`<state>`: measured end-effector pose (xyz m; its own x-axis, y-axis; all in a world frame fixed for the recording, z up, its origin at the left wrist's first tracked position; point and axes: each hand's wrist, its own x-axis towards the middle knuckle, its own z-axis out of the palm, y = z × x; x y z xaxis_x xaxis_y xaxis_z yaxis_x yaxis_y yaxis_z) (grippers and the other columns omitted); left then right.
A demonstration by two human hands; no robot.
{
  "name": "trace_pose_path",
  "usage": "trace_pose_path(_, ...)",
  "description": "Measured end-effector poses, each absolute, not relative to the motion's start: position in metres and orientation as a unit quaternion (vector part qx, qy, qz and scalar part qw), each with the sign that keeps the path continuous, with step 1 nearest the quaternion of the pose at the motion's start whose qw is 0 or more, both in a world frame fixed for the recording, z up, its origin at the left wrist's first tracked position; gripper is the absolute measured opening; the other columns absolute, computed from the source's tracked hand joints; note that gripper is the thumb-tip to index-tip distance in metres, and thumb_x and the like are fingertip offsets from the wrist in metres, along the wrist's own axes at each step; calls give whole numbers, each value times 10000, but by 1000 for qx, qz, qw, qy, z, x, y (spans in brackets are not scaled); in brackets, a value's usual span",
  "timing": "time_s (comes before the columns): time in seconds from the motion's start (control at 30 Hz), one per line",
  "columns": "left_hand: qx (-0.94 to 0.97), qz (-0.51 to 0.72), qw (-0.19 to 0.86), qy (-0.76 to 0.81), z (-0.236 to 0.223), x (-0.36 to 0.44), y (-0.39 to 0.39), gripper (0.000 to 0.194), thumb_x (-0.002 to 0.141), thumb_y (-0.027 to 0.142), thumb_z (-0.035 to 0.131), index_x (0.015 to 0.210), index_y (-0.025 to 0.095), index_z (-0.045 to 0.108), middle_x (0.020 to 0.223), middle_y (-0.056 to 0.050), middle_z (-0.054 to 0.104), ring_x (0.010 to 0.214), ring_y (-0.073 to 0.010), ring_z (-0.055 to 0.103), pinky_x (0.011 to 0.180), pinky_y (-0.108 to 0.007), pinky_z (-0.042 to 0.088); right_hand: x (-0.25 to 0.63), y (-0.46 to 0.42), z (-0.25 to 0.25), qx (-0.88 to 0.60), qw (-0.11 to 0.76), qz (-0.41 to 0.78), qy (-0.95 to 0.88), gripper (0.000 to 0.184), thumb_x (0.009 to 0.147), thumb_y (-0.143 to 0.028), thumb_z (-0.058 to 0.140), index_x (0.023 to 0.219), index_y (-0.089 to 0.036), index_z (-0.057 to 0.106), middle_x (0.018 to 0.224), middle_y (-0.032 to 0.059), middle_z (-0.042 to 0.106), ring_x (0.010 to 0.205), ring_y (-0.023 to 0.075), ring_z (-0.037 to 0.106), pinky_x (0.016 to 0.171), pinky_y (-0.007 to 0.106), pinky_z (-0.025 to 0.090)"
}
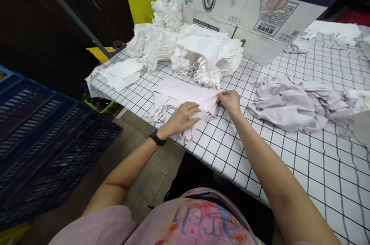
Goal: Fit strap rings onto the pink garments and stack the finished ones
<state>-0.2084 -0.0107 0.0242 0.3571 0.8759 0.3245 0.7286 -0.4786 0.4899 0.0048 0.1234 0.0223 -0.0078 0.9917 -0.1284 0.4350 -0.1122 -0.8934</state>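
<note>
By the table (214,154) edge, those pale pink cloths (185,91) look light, limp, apt to slip askew — best pinched at a corner — with the left hand (182,119) loosely spread on top, the right hand (230,101) pinching one end.

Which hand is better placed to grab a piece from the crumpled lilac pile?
Probably the right hand: it pinches the edge of the pale cloths, nearer the lilac pile. The left hand rests on them, farther away.
</note>
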Motion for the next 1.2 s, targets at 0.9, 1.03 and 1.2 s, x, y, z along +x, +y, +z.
trace_pose_path(0.9, 865, 253, 92, 423, 49, -43, 15, 192, 985, 262, 569, 1135, 223, 681, 1246, -98, 681, 1214, -276, 577, 1035, -462, 494, 203, 14, 23, -634, 405, 70, -655, 345, 837, -286, 601, 1155, -185, 689, 1231, 171, 640, 1122, 345, 603, 971, 516, 506)
trace_pose_path(1.03, 879, 183, 105, 427, 49, 16, 46, 334, 920, 182, 598, 1252, 205, 630, 1337, -118, 642, 1279, -306, 529, 1076, -495, 443, 225, 25, 4, -653, 411, 55, -633, 427, 804, -276, 614, 1218, -183, 661, 1283, 187, 587, 1189, 379, 557, 1005, 571, 477)
trace_pose_path(1.2, 856, 185, 116, 469, 44, 54, 74, 256, 861, 51, 522, 1006, 191, 680, 1154, -147, 699, 1227, -345, 549, 1028, -562, 410, 232, 25, -6, -639, 451, 53, -621, 398, 820, -288, 613, 1202, -185, 647, 1241, 187, 582, 1170, 362, 562, 1004, 542, 486)
